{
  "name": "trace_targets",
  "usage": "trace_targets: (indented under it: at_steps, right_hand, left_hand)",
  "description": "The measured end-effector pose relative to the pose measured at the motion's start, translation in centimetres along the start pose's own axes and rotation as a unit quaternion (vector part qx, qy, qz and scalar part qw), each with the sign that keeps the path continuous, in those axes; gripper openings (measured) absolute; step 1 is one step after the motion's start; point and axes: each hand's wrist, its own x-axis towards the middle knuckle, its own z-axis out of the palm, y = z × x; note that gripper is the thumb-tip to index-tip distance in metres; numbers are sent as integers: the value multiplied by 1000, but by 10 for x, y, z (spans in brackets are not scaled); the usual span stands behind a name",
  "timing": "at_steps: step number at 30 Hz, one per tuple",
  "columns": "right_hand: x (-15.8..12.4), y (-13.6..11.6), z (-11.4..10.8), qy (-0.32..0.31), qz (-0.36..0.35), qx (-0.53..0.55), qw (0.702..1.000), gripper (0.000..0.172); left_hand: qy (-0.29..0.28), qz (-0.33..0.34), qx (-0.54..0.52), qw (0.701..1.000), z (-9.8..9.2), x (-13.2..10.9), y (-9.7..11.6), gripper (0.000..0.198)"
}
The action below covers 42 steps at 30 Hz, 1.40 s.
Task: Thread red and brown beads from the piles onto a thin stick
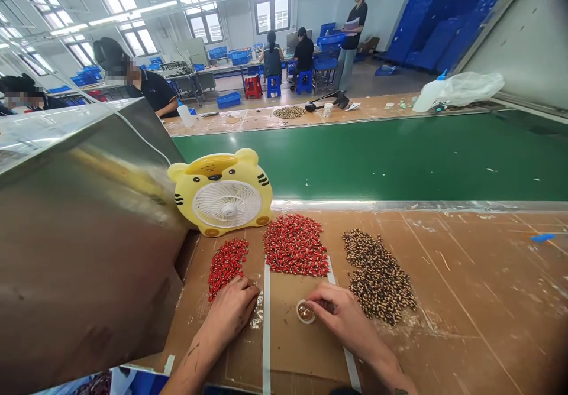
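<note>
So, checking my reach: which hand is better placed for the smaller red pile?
Probably your left hand: it rests right beside that pile, while your right hand is farther off, at the small round cup.

Room to pass at lower right of frame, beyond the speckled beads. Steel housing walls off the left; yellow fan stands ahead of the left hand; red beads lie ahead of the right hand, short of the green belt.
</note>
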Motion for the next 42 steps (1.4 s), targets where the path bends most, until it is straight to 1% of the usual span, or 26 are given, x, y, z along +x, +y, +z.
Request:
trace_targets:
  at_steps: [4, 7, 10, 14, 17, 19, 21, 22, 24, 26, 28, 31, 34, 38, 40, 42]
  right_hand:
    - [-4, -2, -1, -13, -14, -5, 1000, 16]
    - [-5, -1, -3, -9, -8, -15, 1000, 12]
    - [-5, 3, -4, -2, -2, -22, 1000, 16]
    - [-6, 8, -4, -4, -21, -33, 999, 23]
    - [-7, 9, -1, -14, -67, -60, 996, 23]
    - [-6, 10, 3, -17, -103, -77, 992, 23]
    - [-3, 11, 7, -13, -134, -93, 987, 24]
    - [-2, 11, 9, -8, -147, -102, 984, 25]
    - [2, 11, 10, 8, -165, -122, 979, 29]
    - [5, 8, 7, 24, -177, -144, 973, 33]
    - [7, 4, 3, 14, -195, -163, 967, 34]
    - [7, -1, -3, -23, -212, -190, 958, 34]
    - [5, 0, -4, -17, -192, -204, 960, 33]
    - [3, 5, 0, -37, -182, -196, 963, 31]
    - [3, 6, 0, -32, -175, -189, 966, 32]
    - [4, 4, -2, -37, -175, -178, 968, 34]
  left_hand:
    - [-8, -3, 7, 1000, 3, 5, 0, 26]
    - [-7, -10, 7, 1000, 3, 6, -1, 25]
    - [3, -11, -13, 1000, 3, 4, -4, 27]
    - [32, -20, -92, 995, -2, 0, -11, 26]
    - [59, -39, -173, 982, -10, -4, -15, 27]
    - [78, -60, -237, 966, -14, -5, -17, 28]
    - [89, -78, -336, 934, -14, -4, -17, 24]
    - [88, -83, -400, 908, -12, -2, -16, 20]
    - [71, -87, -530, 841, -7, 4, -11, 12]
    - [39, -91, -626, 774, -1, 14, -2, 11]
    - [7, -93, -678, 729, 5, 26, 9, 14]
    - [-22, -76, -720, 689, 16, 42, 19, 17]
    - [-24, -63, -745, 664, 28, 51, 21, 21]
    - [-2, -91, -775, 625, 40, 52, 20, 24]
    - [-4, -102, -787, 608, 42, 51, 20, 24]
    - [-8, -107, -792, 601, 41, 50, 21, 24]
